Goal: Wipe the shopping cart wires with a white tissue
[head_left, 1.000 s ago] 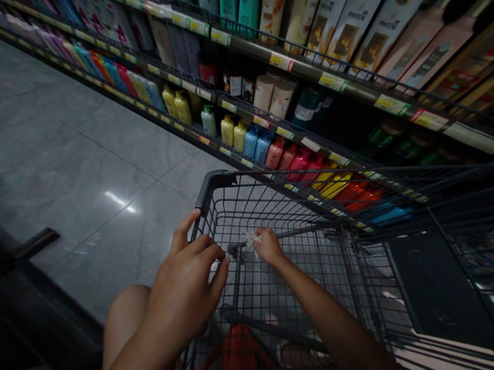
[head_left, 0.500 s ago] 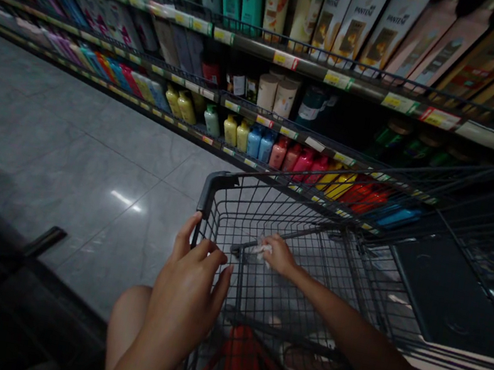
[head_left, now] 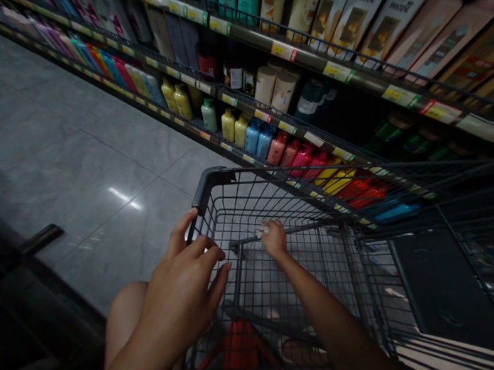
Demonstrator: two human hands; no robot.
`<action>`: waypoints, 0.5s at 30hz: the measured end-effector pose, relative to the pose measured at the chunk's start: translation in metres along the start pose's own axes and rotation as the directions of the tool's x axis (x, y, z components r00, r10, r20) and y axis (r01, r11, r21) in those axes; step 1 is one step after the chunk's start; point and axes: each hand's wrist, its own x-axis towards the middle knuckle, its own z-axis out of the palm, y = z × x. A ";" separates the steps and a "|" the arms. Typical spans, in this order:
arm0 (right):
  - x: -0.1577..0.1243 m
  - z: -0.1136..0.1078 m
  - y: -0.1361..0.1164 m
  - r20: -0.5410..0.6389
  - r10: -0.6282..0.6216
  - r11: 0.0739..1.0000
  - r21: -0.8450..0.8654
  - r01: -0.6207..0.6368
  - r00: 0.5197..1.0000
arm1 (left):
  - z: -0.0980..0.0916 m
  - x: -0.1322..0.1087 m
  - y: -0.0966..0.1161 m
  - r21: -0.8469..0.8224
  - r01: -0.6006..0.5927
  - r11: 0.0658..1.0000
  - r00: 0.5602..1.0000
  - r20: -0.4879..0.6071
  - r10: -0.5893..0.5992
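Observation:
A dark wire shopping cart (head_left: 219, 196) stands in front of me. At its near left side is my left hand (head_left: 185, 286), its fingers bent and spread; the index fingertip touches the rim just below the black plastic corner. My right hand (head_left: 274, 239) reaches into the basket with its fingers closed on a crumpled white tissue or cloth (head_left: 262, 230). Only a small bit of the white piece shows past the fingers. Below the wire mesh lies something red-orange (head_left: 239, 362), partly covered by the bars.
Shelves (head_left: 235, 36) of shampoo and lotion bottles run across the back, with price tags along their edges. Colourful pump bottles (head_left: 277, 147) line the lowest one. Grey tiled floor (head_left: 103, 159) stretches to the left. A dark panel (head_left: 453, 285) hangs on the cart's right side.
My right hand has moved slightly farther from me inside the basket, and less of the white piece shows. My left hand stays at the rim. The view has shifted a little.

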 end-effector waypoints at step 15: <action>-0.060 -0.016 -0.002 0.322 -0.122 0.976 0.211 0.055 0.939 | -0.002 0.002 0.000 0.002 -0.020 1.000 1.000 -0.002 0.020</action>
